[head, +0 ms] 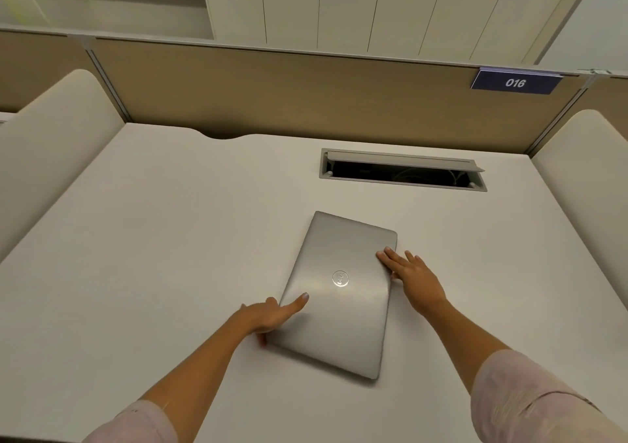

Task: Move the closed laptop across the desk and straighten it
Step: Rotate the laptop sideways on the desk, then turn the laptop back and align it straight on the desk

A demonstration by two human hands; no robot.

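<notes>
The closed laptop [339,293] lies flat on the bench [153,238] in the lower centre of the frame, skewed so that its long sides run up the picture with a slight lean, not square to the bench's edges. The left hand [268,317] takes its lower left corner: thumb on the lid, other fingers at or under the edge, a light grip on the laptop. The right hand [413,278] lies flat and released, fingertips on the lid near the upper right edge.

To do this well, I judge it best to slide, not lift: press evenly with both hands and pivot from opposite corners. Keep clear of the open cable hatch [401,171] above. The partition [272,96] behind gives a line to square against.
</notes>
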